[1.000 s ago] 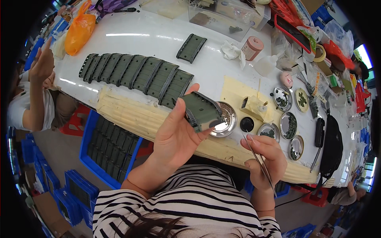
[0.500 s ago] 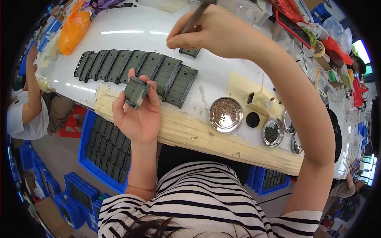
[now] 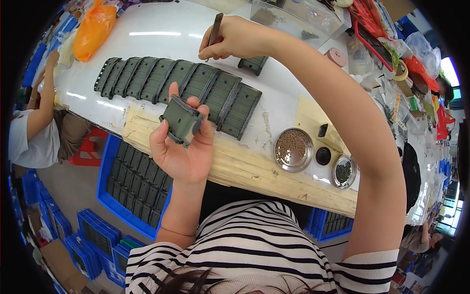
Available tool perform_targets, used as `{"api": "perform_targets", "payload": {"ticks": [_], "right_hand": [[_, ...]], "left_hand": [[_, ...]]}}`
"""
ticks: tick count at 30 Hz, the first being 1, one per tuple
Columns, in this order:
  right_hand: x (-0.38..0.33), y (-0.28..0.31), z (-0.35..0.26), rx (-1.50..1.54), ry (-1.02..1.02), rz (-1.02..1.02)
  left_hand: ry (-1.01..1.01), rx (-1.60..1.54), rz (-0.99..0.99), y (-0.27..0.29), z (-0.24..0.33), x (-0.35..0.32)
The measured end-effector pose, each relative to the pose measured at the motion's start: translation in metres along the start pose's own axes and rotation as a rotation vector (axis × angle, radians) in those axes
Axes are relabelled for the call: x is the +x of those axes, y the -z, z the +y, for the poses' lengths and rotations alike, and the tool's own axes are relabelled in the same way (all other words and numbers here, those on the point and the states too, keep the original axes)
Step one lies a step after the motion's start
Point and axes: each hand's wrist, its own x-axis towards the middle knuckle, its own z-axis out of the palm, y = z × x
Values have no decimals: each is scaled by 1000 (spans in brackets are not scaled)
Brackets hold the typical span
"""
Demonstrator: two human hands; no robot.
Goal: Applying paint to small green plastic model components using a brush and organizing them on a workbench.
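My left hand [image 3: 185, 159] is turned palm up, its thumb and fingers closed around a small dark green moulded block [image 3: 179, 120] with ridged edges. Over the table beyond it, my right hand [image 3: 242, 36] pinches dark tweezers [image 3: 214, 32], tips pointing down. Whether the tips hold anything is too small to tell. Beneath the hands a long slanting row of similar green blocks [image 3: 191, 81] lies side by side. A separate green block [image 3: 253, 64] sits behind the row's right end, close to my right forearm.
At the right, a round metal dish [image 3: 309, 161] holds small brownish pieces, and another dish [image 3: 353, 182] holds dark green ones. A black round lid [image 3: 323, 156] sits between them. Blue crates [image 3: 103, 196] with green parts stand below the table. Another person [image 3: 34, 132] is at the left.
My right hand has moved slightly left and down with the tweezers. My left hand has tilted the block, showing another side of it. The whole view has shifted a little.
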Motion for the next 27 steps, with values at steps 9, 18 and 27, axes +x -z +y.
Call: {"api": "perform_targets", "payload": {"ticks": [9,18,27], "right_hand": [[0,-2,-2,-32,-15,22],[-2,-3,0,16,-20,42],[0,-3,3,-133,-31,84]], "left_hand": [[8,-13,-18,1,0,1],[11,-25,-17,2,0,1],[13,21,-43,2,1,0]]}}
